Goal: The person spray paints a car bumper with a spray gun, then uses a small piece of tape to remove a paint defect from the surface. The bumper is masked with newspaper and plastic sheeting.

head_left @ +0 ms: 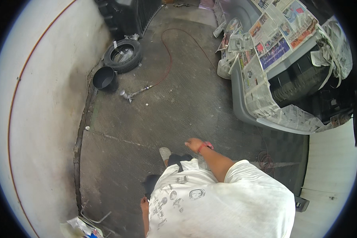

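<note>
My right hand (193,144) hangs in front of my body over the dark floor, with a red band at the wrist. Its fingers are loosely curled, and nothing shows in them. Low beside my left hip is my left hand (144,204), small in the picture and partly cut off by my white shirt; how its fingers are set is hard to make out. Neither hand touches anything I can see. Ahead on the floor lies a metallic spray gun (127,95) joined to a thin red hose (170,59).
A black bucket (105,79) and a tire (123,55) stand along the left wall. At the right is a grey vehicle part (238,97) masked with newspaper (279,37). Coiled red hose (265,159) lies at right. A metal-framed object (95,218) stands lower left.
</note>
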Available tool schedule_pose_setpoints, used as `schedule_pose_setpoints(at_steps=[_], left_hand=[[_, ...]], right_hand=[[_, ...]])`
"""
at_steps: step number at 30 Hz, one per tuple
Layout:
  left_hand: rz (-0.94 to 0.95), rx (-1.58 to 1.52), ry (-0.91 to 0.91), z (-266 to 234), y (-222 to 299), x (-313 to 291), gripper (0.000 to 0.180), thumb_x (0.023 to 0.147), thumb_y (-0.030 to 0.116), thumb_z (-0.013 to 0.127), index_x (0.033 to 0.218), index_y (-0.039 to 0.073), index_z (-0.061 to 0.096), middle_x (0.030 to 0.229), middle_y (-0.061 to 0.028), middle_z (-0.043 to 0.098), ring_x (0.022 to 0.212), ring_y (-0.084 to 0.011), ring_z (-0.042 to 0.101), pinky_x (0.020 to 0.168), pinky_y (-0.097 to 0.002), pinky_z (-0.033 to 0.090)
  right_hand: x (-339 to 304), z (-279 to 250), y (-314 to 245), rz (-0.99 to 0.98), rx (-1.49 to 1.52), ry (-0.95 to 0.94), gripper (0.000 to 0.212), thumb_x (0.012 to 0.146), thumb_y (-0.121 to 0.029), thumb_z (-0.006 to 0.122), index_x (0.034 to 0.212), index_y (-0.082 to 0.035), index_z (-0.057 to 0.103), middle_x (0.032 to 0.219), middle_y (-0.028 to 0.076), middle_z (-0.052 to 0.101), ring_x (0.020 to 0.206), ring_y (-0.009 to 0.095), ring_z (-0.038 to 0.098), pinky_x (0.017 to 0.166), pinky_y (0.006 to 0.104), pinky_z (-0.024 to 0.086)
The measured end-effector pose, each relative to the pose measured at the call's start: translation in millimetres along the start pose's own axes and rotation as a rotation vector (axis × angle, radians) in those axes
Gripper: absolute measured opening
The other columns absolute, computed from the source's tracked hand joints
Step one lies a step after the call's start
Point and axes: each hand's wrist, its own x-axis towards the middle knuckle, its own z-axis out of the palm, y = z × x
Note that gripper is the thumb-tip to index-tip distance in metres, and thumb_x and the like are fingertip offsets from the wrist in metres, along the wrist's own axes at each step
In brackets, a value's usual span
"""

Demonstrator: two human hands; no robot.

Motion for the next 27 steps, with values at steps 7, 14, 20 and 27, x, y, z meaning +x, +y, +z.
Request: schedule_pose_setpoints(at_steps=[7, 14, 20, 27], left_hand=[[0.071, 0.122, -0.063, -58, 87, 110, 0.053, 0.111, 0.044, 0.047, 0.143, 0.004, 0.062, 0.147, -0.0183, 0.062, 0.136, -0.0359, 0.058, 0.113, -0.0464, 0.044], [0.168, 0.258, -0.174, -138, 197, 214, 0.051, 0.111, 0.042, 0.049, 0.142, 0.003, 0.063, 0.144, -0.0197, 0.064, 0.134, -0.0363, 0.06, 0.112, -0.0472, 0.046], [0.088, 0.309, -0.183, -228, 346, 299, 0.05, 0.111, 0.04, 0.05, 0.141, 0.003, 0.064, 0.141, -0.0208, 0.066, 0.132, -0.0367, 0.062, 0.111, -0.0479, 0.047], [0.305, 0.522, -0.005, -300, 492, 408, 0.032, 0.11, 0.025, 0.053, 0.127, 0.001, 0.065, 0.102, -0.0072, 0.067, 0.086, -0.0198, 0.06, 0.079, -0.0348, 0.051]], right_hand=[[78, -140, -216, -0.17, 0.239, 0.142, 0.056, 0.103, -0.045, 0.058, 0.141, -0.003, 0.063, 0.138, 0.022, 0.067, 0.129, 0.039, 0.063, 0.11, 0.0469, 0.048], [117, -88, -183, 0.208, 0.263, 0.274, 0.058, 0.102, -0.048, 0.057, 0.137, -0.003, 0.067, 0.139, 0.021, 0.066, 0.131, 0.04, 0.061, 0.111, 0.0472, 0.047], [35, 16, -145, 0.681, 0.153, 0.021, 0.061, 0.102, -0.053, 0.056, 0.126, 0.0, 0.073, 0.132, 0.028, 0.068, 0.127, 0.043, 0.064, 0.108, 0.0498, 0.049], [23, 34, -229, 0.766, 0.515, 0.183, 0.059, 0.101, -0.051, 0.057, 0.133, -0.005, 0.071, 0.138, 0.022, 0.068, 0.131, 0.041, 0.061, 0.113, 0.0466, 0.045]])
